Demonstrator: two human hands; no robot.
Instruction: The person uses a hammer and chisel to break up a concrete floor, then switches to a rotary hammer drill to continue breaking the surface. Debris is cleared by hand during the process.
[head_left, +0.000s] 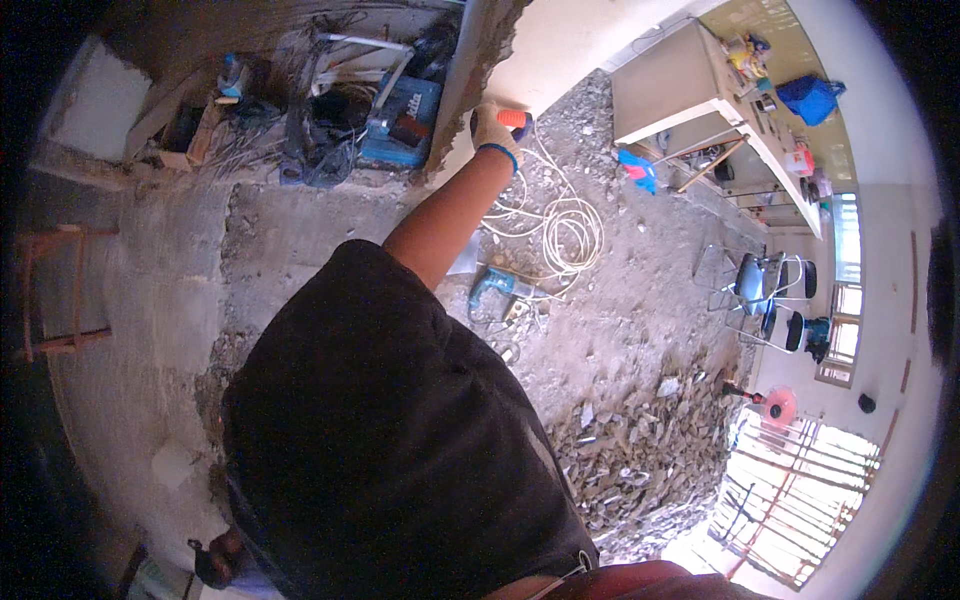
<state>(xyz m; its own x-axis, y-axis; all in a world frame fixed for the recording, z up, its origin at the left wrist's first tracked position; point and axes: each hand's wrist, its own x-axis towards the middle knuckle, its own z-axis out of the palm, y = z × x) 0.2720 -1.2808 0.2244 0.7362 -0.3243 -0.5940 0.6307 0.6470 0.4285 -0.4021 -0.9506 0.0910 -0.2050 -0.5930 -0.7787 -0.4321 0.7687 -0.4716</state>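
My right hand (493, 129), in a pale work glove with a blue cuff, is closed around an orange-and-dark tool (513, 120) beside the broken edge of a plastered wall (487, 75). The glove hides part of the tool, so its kind is not clear. My left hand is out of view. On the rough floor below lies a teal power drill (496, 285), with a socket block (516, 310) near it. Loops of pale cable (574, 232) lie on the floor past the drill.
A blue Makita tool case (401, 124) and black plastic sheeting (326, 154) lie at the upper left. A cluttered counter (667, 90) stands at the upper right. Farther off are folding chairs (750, 281), a pink fan (778, 406) and a heap of rubble (637, 442).
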